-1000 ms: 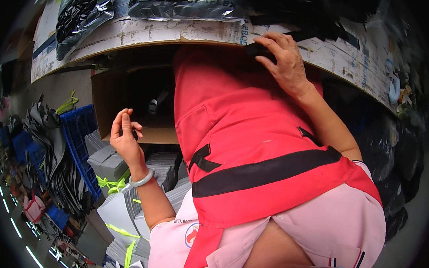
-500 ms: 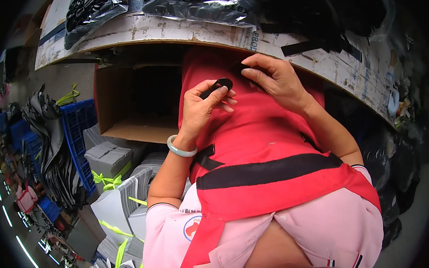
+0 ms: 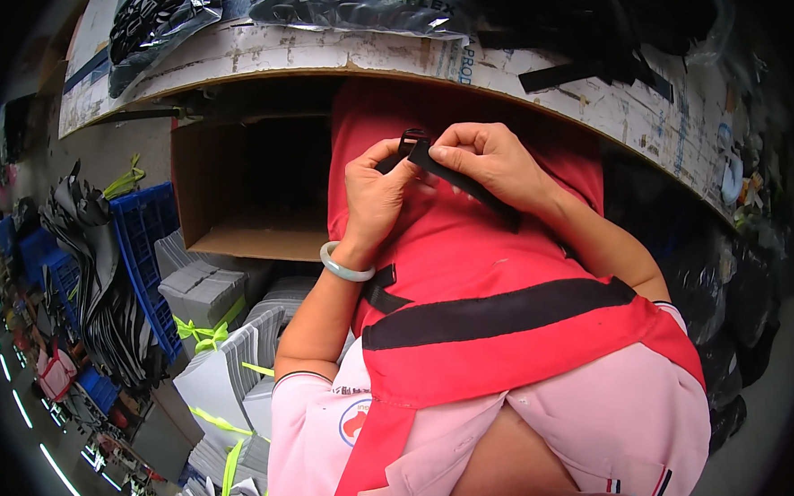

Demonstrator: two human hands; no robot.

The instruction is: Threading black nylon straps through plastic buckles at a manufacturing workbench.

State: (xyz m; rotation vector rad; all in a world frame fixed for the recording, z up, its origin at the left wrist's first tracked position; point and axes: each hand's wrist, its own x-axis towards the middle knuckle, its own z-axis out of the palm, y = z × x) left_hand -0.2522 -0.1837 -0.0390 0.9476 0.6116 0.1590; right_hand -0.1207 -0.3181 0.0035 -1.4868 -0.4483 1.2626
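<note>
My left hand [image 3: 374, 195] and my right hand [image 3: 491, 158] meet in front of my red apron, just below the table edge. Together they pinch a small black buckle [image 3: 412, 140] with a black strap [image 3: 462, 183] attached. The strap runs down to the right under my right hand and along my right wrist. A pale green bangle [image 3: 344, 267] sits on my left wrist.
A worn white table [image 3: 333, 54] carries clear bags of black parts [image 3: 357, 3] and loose black straps [image 3: 567, 73]. An open cardboard box [image 3: 233, 198] stands under the table at left. Bundled white stacks [image 3: 206, 294], a blue crate [image 3: 150, 252] and black sheets lie on the floor.
My left hand rose from beside the box to meet my right hand, which came down off the table edge. Both hands now hold the buckle and strap together.
</note>
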